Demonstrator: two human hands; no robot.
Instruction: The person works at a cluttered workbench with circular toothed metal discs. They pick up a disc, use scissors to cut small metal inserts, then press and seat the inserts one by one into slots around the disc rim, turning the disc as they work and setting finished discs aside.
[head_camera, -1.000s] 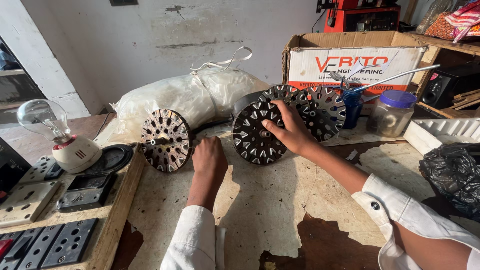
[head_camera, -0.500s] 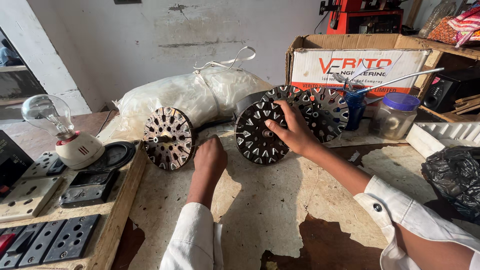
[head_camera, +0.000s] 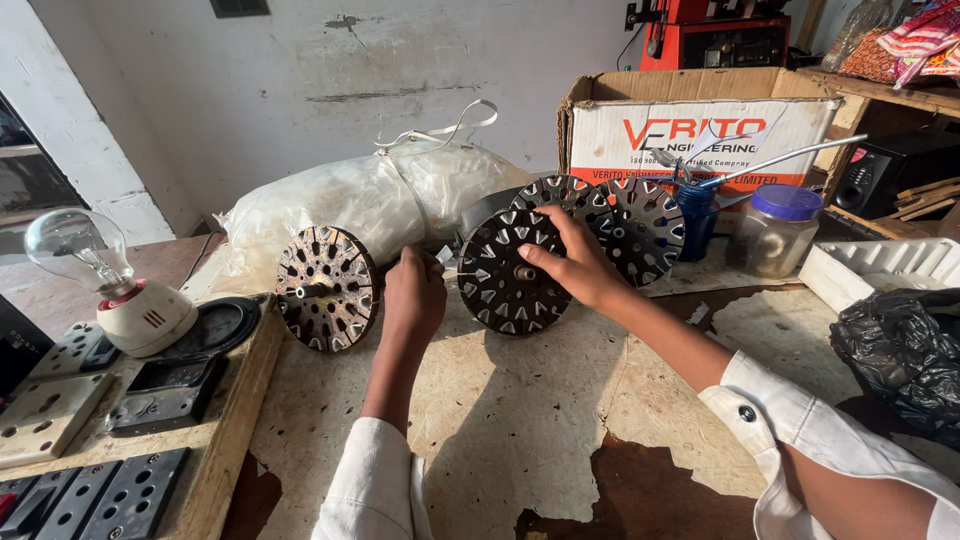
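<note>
Two hands are at work in our head view, over a worn counter (head_camera: 520, 400) with a patchy surface. Our right hand (head_camera: 575, 265) lies spread over the face of a dark slotted metal disc (head_camera: 510, 275), fingers splayed and pressed against it, so its grip is open and flat on the disc rather than wrapped around it. That disc stands upright on its edge near the middle of the counter, at the front of a row of similar discs (head_camera: 630, 220) leaning close behind it. Our left hand (head_camera: 412, 300) is curled into a loose fist just left of the disc, its grip closed; we cannot tell whether it holds anything. Left of that hand a rusty slotted disc (head_camera: 325, 288) with a short shaft at its centre stands on edge, apart from the hand. Behind both lies a tied white plastic sack (head_camera: 370, 195). Further right we see a cardboard box (head_camera: 690, 110), a blue oil can (head_camera: 697, 215) and a blue-lidded jar (head_camera: 775, 228). At far left a light bulb (head_camera: 80, 250) sits in a holder on a wooden switch board (head_camera: 60, 420). A black plastic bag (head_camera: 900, 350) lies at the right edge.
</note>
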